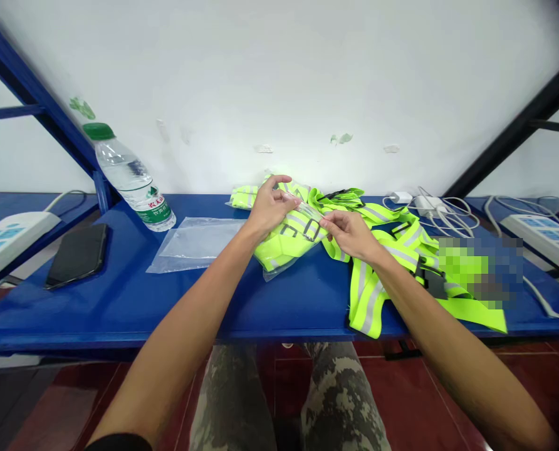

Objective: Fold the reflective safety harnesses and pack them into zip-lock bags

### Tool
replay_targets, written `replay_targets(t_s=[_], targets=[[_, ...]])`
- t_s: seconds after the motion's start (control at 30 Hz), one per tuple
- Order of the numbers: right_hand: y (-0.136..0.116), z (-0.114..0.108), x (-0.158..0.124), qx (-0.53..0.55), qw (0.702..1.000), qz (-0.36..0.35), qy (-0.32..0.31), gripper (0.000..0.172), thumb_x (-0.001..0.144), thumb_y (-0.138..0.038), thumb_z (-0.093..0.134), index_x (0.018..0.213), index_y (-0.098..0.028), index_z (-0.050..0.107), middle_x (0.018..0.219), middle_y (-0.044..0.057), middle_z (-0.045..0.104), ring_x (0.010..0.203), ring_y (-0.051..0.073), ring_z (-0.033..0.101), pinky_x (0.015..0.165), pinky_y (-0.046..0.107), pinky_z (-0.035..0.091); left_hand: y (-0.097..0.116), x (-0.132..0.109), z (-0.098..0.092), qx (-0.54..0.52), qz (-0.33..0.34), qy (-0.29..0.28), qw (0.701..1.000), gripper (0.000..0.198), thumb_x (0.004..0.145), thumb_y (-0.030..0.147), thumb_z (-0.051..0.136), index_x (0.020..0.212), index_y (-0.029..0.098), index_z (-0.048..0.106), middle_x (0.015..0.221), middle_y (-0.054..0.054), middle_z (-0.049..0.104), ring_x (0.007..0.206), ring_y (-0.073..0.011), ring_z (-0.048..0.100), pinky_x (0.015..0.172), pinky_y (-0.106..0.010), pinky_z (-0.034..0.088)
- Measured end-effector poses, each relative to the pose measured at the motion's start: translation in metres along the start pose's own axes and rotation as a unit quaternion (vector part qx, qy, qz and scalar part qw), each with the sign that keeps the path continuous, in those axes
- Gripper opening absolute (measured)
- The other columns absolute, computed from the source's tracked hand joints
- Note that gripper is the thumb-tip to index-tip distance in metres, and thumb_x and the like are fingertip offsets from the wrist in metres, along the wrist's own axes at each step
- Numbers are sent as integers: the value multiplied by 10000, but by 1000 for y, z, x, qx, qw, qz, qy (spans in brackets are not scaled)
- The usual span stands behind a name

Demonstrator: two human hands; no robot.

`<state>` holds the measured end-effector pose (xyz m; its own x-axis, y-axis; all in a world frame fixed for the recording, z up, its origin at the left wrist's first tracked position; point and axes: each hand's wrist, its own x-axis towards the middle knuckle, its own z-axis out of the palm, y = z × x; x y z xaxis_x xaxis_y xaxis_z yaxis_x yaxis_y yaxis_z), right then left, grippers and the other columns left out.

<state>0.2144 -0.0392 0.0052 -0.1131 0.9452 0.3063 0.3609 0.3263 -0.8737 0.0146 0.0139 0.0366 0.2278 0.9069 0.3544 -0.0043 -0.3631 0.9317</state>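
Note:
Between my two hands is a clear plastic bag (286, 245) with a folded neon-yellow reflective strap inside, grey stripes and black buckles showing through. My left hand (274, 203) pinches the bag's upper edge at its left. On the right end of that same edge, the fingers of my right hand (348, 232) are closed. Behind them lies another bagged bundle (245, 196) of yellow strapping, partly covered by my left hand. Loose yellow reflective straps (368, 294) with black buckles spread to the right, partly under my right forearm.
Flat clear bags (195, 244) lie left of my hands on the blue table (261, 313). A water bottle (143, 188) stands behind them, and a black phone (78, 254) rests farther left. White chargers and cables (432, 207) sit at the back right. Power strips (14, 235) flank both sides.

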Motion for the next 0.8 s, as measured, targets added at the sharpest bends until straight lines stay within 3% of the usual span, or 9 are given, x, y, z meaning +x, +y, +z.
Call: replay_targets(t_s=[0.17, 0.37, 0.47, 0.53, 0.6, 0.67, 0.73, 0.8], targets=[[-4, 0, -1, -20, 999, 12, 25, 530, 751, -694, 653, 759, -165, 618, 558, 0, 517, 477, 116, 447, 451, 255, 321, 6, -2, 1, -47, -22, 8, 999, 515, 741, 189, 758, 1197, 154, 522, 738, -2, 664, 721, -161, 695, 763, -291, 528], [-8, 2, -3, -46, 999, -18, -12, 599, 790, -761, 543, 687, -171, 569, 572, -6, 458, 505, 101, 380, 469, 254, 280, 2, -1, 5, -30, 7, -10, 999, 394, 790, 171, 699, 1166, 157, 582, 641, 56, 532, 698, -163, 696, 781, -292, 518], [-7, 2, -4, -67, 997, -27, -6, 596, 803, -750, 536, 664, -170, 557, 551, -17, 412, 509, 96, 325, 473, 256, 238, 3, -3, 6, 51, 25, -3, 998, 405, 815, 238, 692, 1201, 170, 589, 694, 27, 577, 728, -167, 681, 758, -281, 507], [-5, 2, -4, -71, 997, -22, 10, 577, 815, -728, 541, 677, -169, 566, 559, -16, 417, 514, 98, 326, 479, 258, 228, 7, -5, 5, 159, 28, 19, 987, 406, 851, 376, 675, 1193, 171, 596, 738, -6, 618, 748, -180, 656, 743, -282, 483], [-4, 2, -4, -68, 997, -12, 22, 555, 834, -707, 533, 677, -175, 551, 562, -18, 416, 515, 102, 341, 488, 261, 230, 14, -9, 6, 264, 3, 9, 965, 419, 907, 547, 555, 1047, 160, 633, 742, -37, 627, 740, -196, 620, 715, -290, 451], [-5, 3, -4, -74, 997, -9, 26, 546, 868, -689, 497, 666, -182, 518, 572, -18, 413, 530, 108, 359, 504, 266, 243, 19, -13, 8, 316, -46, -47, 947, 557, 951, 646, 364, 817, 164, 609, 706, -55, 610, 705, -202, 588, 670, -293, 419], [-8, 6, -5, -100, 995, -21, 22, 541, 901, -671, 457, 662, -187, 482, 592, -18, 410, 557, 111, 366, 524, 270, 252, 21, -17, 14, 328, -69, -101, 937, 612, 976, 643, 256, 681, 181, 529, 673, -54, 588, 669, -193, 563, 628, -286, 391], [-11, 10, -7, -133, 990, -39, 2, 526, 907, -659, 464, 670, -189, 457, 607, -23, 404, 574, 110, 361, 538, 272, 256, 20, -20, 19, 346, -38, -113, 930, 581, 999, 584, 251, 651, 187, 495, 645, -41, 563, 642, -178, 541, 608, -279, 367]])
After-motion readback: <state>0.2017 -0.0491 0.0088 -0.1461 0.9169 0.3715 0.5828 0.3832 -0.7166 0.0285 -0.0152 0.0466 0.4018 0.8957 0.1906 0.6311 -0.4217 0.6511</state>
